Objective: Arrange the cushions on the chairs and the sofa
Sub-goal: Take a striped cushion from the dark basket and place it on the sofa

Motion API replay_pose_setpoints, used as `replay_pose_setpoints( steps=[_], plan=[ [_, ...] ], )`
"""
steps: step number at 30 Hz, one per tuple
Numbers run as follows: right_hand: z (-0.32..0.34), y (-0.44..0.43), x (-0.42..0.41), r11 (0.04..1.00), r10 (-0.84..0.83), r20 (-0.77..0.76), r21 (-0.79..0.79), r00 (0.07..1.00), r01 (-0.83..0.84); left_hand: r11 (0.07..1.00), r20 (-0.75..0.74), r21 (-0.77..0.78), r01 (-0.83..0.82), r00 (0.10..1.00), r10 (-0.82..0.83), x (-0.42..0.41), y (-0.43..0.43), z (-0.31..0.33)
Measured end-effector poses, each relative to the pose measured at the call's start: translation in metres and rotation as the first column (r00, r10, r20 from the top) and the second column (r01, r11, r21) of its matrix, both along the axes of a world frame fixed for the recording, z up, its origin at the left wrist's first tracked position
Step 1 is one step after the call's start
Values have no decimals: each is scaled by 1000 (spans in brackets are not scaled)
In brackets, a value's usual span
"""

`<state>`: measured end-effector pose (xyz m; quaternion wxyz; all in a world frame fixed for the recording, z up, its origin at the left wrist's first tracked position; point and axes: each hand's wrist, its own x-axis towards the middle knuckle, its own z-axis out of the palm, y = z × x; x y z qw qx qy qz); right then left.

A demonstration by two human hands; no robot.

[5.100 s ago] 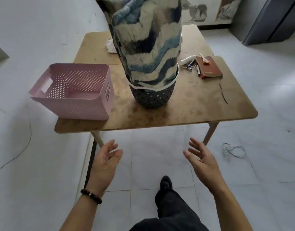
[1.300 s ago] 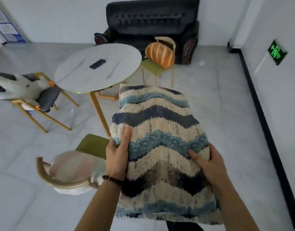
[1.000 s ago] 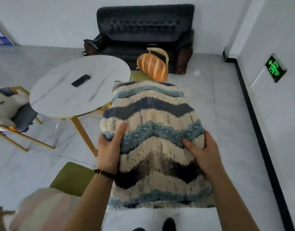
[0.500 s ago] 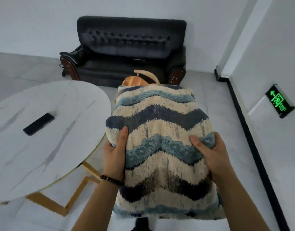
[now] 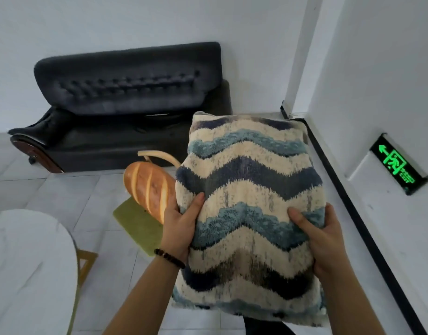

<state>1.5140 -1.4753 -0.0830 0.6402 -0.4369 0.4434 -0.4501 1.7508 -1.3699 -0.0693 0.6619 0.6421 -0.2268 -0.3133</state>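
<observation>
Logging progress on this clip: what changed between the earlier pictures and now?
The left hand and right hand, empty before, now grip the blue-and-cream zigzag plush cushion, carried closer to the black tufted sofa. The bread-shaped cushion stays on the green-seated chair.

Chair [image 5: 138,221] before sofa [image 5: 126,97], table [image 5: 27,262] left

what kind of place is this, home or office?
Likely an office lounge or waiting area, not certain: a black tufted sofa against the wall, a lit green exit sign low on the right wall, and a white marble-look table.
</observation>
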Motion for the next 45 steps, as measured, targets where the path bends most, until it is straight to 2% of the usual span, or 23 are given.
replay_pose_setpoints(
  steps=[7,11,14,18,25,32,35,40,42,44,45],
  plan=[
    [45,-185,120,978,202,-20,-48,979,-202,969,43,-35,-243,969,245,92,-136,24],
    [48,-271,209,929,370,-28,-19,929,-370,917,114,-19,-398,911,397,163,-206,4],
    [43,-329,274,900,432,-78,-19,898,-435,873,122,12,-487,868,482,214,-264,-13],
    [54,-409,351,904,417,-112,-47,902,-424,885,18,-10,-466,885,466,292,-349,-21],
    [75,-528,461,927,350,-143,-88,926,-364,904,66,-22,-426,902,427,407,-481,-8],
    [41,-640,597,891,437,-111,-79,893,-446,857,76,38,-515,856,511,534,-577,-37],
    [32,-699,673,842,527,-79,-88,846,-532,821,42,120,-558,829,558,598,-621,-47],
    [26,-761,801,705,696,-65,-126,715,-698,756,-15,263,-599,781,624,699,-656,-44],
    [23,-770,845,642,750,-80,-152,657,-751,731,90,327,-600,789,607,734,-660,-39],
    [14,-775,891,597,777,-113,-180,619,-782,698,368,354,-622,779,507,772,-664,-33],
    [6,-777,913,576,785,-141,-194,603,-794,689,542,340,-640,732,412,793,-668,-30]
  ],
)
